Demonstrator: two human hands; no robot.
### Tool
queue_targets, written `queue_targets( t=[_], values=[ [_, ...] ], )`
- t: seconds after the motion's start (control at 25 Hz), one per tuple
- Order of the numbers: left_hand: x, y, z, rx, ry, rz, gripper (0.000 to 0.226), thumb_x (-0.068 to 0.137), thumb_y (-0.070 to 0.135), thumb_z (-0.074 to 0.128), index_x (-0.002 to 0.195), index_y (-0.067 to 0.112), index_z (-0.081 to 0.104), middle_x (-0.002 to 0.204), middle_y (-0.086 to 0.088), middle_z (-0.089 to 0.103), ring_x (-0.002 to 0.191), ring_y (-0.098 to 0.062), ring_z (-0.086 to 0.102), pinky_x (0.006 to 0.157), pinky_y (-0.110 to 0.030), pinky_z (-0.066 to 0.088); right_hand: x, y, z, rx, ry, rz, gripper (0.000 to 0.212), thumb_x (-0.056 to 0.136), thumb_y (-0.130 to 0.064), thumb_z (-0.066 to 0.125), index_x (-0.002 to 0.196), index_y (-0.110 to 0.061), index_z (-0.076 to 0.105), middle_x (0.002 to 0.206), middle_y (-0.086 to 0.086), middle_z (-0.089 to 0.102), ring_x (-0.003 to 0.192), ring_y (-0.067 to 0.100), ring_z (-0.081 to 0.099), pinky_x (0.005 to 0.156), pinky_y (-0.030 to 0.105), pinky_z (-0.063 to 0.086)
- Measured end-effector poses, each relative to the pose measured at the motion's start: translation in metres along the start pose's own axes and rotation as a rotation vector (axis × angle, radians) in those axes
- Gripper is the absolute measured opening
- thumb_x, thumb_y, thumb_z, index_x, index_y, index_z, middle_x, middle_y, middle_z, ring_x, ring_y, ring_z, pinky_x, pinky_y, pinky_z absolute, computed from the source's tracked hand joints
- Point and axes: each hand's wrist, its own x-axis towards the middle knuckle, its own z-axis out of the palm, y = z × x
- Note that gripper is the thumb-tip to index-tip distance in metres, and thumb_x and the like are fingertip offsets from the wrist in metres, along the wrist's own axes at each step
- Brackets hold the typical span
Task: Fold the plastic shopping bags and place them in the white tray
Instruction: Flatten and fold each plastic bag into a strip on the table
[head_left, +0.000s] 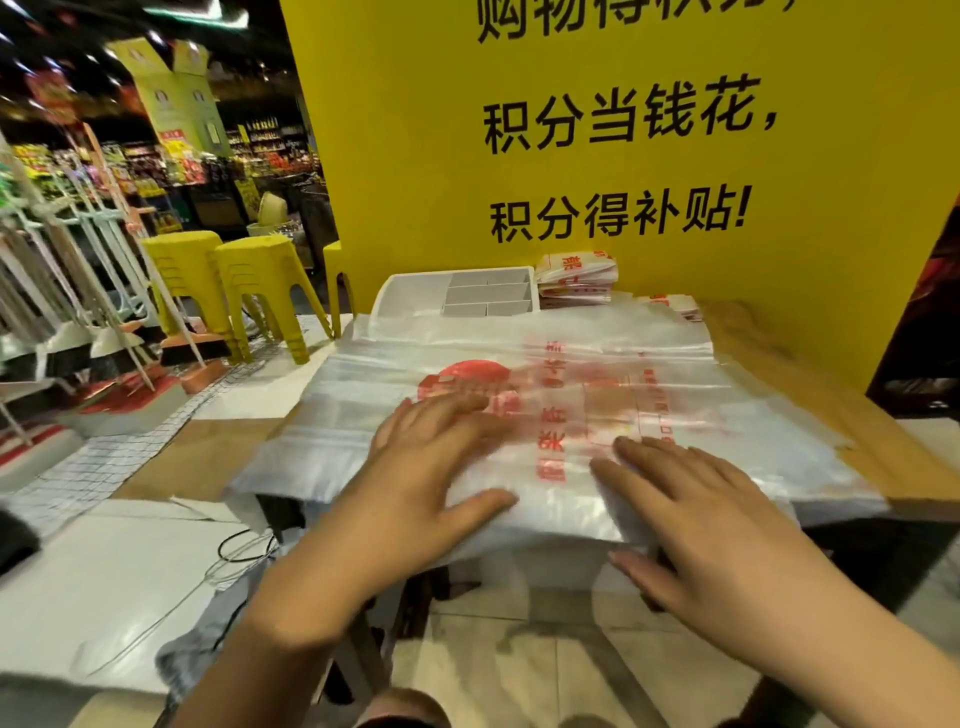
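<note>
A stack of clear plastic shopping bags (545, 374) with red print lies spread flat over a small wooden table (841, 415). My left hand (415, 478) presses flat on the near left part of the top bag, fingers straight. My right hand (711, 509) lies flat on the near right part, its fingers pointing left over the bag's front edge. The white tray (415, 291) with inner dividers stands at the table's far edge. A pile of folded bags (576, 280) sits just right of the tray.
A tall yellow sign (623, 130) with black characters stands right behind the table. Yellow plastic stools (260, 280) are at the left, with brooms and racks (78, 291) beyond them. Cables (244, 545) run on the floor at the near left.
</note>
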Motion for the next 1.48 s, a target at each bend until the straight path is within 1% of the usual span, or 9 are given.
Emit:
queue_targets(
  t=[0.12, 0.44, 0.68, 0.8, 0.92, 1.12, 1.2, 1.36, 1.48],
  values=[
    [-0.034, -0.023, 0.000, 0.098, -0.088, -0.028, 0.064, 0.083, 0.069, 0.050, 0.143, 0.049, 0.040, 0.156, 0.019, 0.030, 0.148, -0.003, 0.016, 0.123, -0.044, 0.005, -0.001, 0.002, -0.010, 0.019, -0.089, 0.085, 0.068, 0.083, -0.060, 0.063, 0.141, -0.026, 0.051, 0.145, 0.004, 0.053, 0.130, 0.029, 0.053, 0.104, 0.043, 0.044],
    [-0.017, -0.005, 0.000, -0.016, 0.096, -0.128, 0.044, 0.094, 0.046, 0.033, 0.120, 0.036, 0.067, 0.117, 0.021, 0.066, 0.111, -0.007, 0.058, 0.099, -0.040, 0.046, 0.037, -0.045, -0.030, 0.236, 0.005, 0.020, 0.042, 0.101, -0.045, 0.043, 0.140, -0.028, 0.048, 0.143, -0.006, 0.050, 0.131, 0.020, 0.045, 0.109, 0.035, 0.032],
    [-0.016, 0.001, 0.001, 0.021, 0.150, -0.178, 0.042, 0.090, 0.040, 0.036, 0.115, 0.034, 0.068, 0.111, 0.018, 0.067, 0.105, -0.011, 0.061, 0.092, -0.036, 0.050, 0.059, -0.052, -0.022, 0.220, 0.096, -0.071, 0.025, 0.089, -0.032, 0.051, 0.109, -0.023, 0.062, 0.106, -0.001, 0.066, 0.099, 0.028, 0.061, 0.078, 0.038, 0.043],
    [-0.011, 0.002, -0.001, 0.081, 0.206, -0.175, 0.038, 0.089, 0.037, 0.037, 0.108, 0.033, 0.069, 0.104, 0.016, 0.068, 0.101, -0.012, 0.061, 0.097, -0.037, 0.045, 0.070, -0.058, -0.024, 0.181, 0.154, -0.065, 0.011, 0.076, -0.028, 0.064, 0.086, -0.024, 0.064, 0.078, -0.004, 0.066, 0.071, 0.025, 0.064, 0.059, 0.030, 0.032],
    [-0.012, 0.001, -0.003, 0.109, 0.235, -0.212, 0.035, 0.088, 0.037, 0.039, 0.107, 0.035, 0.069, 0.103, 0.018, 0.067, 0.102, -0.011, 0.060, 0.107, -0.035, 0.035, 0.080, -0.056, -0.026, 0.114, 0.145, -0.043, 0.018, 0.062, -0.023, 0.077, 0.075, -0.027, 0.065, 0.062, -0.005, 0.062, 0.056, 0.022, 0.061, 0.056, 0.026, 0.023],
    [-0.019, -0.023, -0.019, 0.059, 0.106, -0.234, 0.033, 0.082, 0.035, 0.045, 0.106, 0.040, 0.069, 0.104, 0.023, 0.066, 0.102, -0.009, 0.062, 0.091, -0.036, 0.049, 0.073, -0.029, -0.034, 0.238, 0.108, -0.110, 0.011, 0.086, -0.023, 0.062, 0.095, -0.026, 0.066, 0.088, -0.004, 0.066, 0.082, 0.026, 0.062, 0.062, 0.032, 0.037],
    [-0.014, -0.031, -0.033, 0.032, 0.007, -0.218, 0.019, 0.090, 0.034, 0.054, 0.100, 0.039, 0.069, 0.099, 0.023, 0.068, 0.096, -0.004, 0.063, 0.085, -0.021, 0.048, 0.070, -0.014, -0.038, 0.245, 0.044, -0.113, 0.012, 0.093, -0.030, 0.055, 0.101, -0.026, 0.062, 0.096, -0.004, 0.065, 0.091, 0.025, 0.060, 0.069, 0.035, 0.044],
    [0.007, -0.043, -0.062, -0.022, -0.220, -0.227, 0.008, 0.095, 0.039, 0.063, 0.099, 0.043, 0.068, 0.099, 0.029, 0.067, 0.096, 0.011, 0.058, 0.080, -0.009, 0.042, 0.076, 0.017, -0.044, 0.280, -0.130, -0.051, 0.018, 0.090, -0.038, 0.061, 0.078, -0.031, 0.050, 0.085, -0.010, 0.060, 0.084, 0.019, 0.058, 0.065, 0.034, 0.042],
    [0.015, -0.054, -0.082, -0.118, -0.372, -0.263, 0.016, 0.096, 0.039, 0.060, 0.106, 0.044, 0.070, 0.108, 0.036, 0.064, 0.102, 0.016, 0.056, 0.084, -0.008, 0.040, 0.084, 0.033, -0.049, 0.394, -0.220, -0.015, 0.007, 0.092, -0.037, 0.064, 0.098, -0.034, 0.064, 0.093, -0.015, 0.066, 0.086, 0.010, 0.061, 0.077, 0.035, 0.051]
  ],
)
